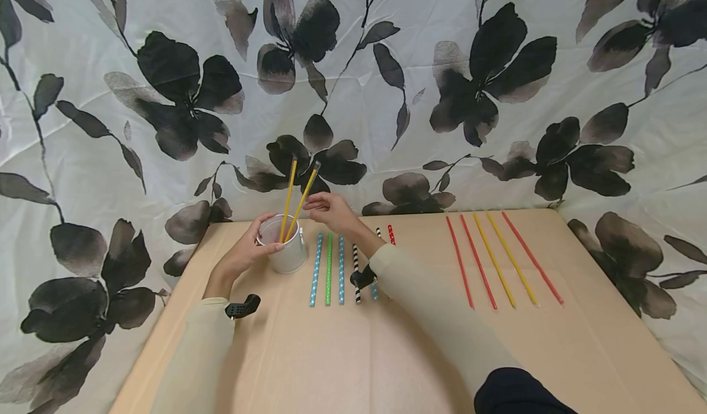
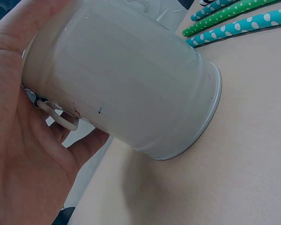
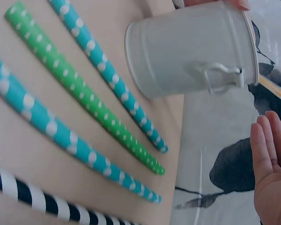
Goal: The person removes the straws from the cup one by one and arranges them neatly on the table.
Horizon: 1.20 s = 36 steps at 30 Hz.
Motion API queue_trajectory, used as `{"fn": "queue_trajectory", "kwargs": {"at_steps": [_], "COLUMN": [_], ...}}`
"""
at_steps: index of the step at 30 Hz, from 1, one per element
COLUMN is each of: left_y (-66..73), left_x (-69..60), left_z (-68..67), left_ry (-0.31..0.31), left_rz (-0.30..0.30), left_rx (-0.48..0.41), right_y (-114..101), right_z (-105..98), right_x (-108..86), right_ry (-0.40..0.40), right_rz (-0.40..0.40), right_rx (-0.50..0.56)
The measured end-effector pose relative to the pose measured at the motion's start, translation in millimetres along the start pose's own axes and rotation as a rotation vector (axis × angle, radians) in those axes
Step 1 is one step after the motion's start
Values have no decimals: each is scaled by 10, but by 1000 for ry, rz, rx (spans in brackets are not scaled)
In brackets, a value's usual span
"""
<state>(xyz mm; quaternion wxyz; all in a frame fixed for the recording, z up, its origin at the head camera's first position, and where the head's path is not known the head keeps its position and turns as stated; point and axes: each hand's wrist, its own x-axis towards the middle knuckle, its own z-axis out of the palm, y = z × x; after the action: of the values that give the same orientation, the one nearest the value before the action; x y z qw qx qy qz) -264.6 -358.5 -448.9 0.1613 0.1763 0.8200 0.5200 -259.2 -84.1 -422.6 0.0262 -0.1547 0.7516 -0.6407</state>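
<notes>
My left hand (image 1: 248, 251) grips a white metal pail (image 1: 288, 259) by its side, thumb at the rim. In the left wrist view the pail (image 2: 126, 79) fills much of the picture, its small wire handle near my palm. Two thin yellow sticks (image 1: 289, 196) stand tilted in the pail; their lower ends are hidden inside. With its fingertips my right hand (image 1: 334, 213) pinches the right-hand yellow stick (image 1: 305, 195) above the rim. In the right wrist view the other fingers (image 3: 267, 145) are extended, and the pinch is cut off at the picture's edge.
Right of the pail lie dotted blue straws (image 1: 316, 270), a green straw (image 1: 328, 270) and a striped black-and-white straw (image 1: 356, 279), partly under my right arm. Several thin red (image 1: 461, 260) and yellow sticks lie farther right. A flowered cloth (image 1: 386, 64) hangs behind the table (image 1: 309, 352).
</notes>
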Motion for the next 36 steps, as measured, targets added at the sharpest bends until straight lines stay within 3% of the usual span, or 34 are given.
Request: {"fn": "queue_trajectory", "kwargs": {"at_steps": [10, 17, 22, 29, 36], "left_y": [16, 22, 17, 22, 350], "left_x": [-26, -28, -20, -14, -165], "left_z": [10, 16, 8, 6, 43], "left_ry": [3, 5, 0, 0, -8], "left_rz": [2, 9, -2, -14, -36], "left_rx": [7, 7, 9, 17, 38], "right_y": [24, 16, 9, -71, -181], "right_z": [166, 218, 210, 105, -65], "right_x": [40, 16, 11, 0, -31], "right_ry": [-6, 0, 4, 12, 33], "right_rz": [29, 18, 1, -38, -109], "right_rx": [105, 39, 16, 83, 135]}}
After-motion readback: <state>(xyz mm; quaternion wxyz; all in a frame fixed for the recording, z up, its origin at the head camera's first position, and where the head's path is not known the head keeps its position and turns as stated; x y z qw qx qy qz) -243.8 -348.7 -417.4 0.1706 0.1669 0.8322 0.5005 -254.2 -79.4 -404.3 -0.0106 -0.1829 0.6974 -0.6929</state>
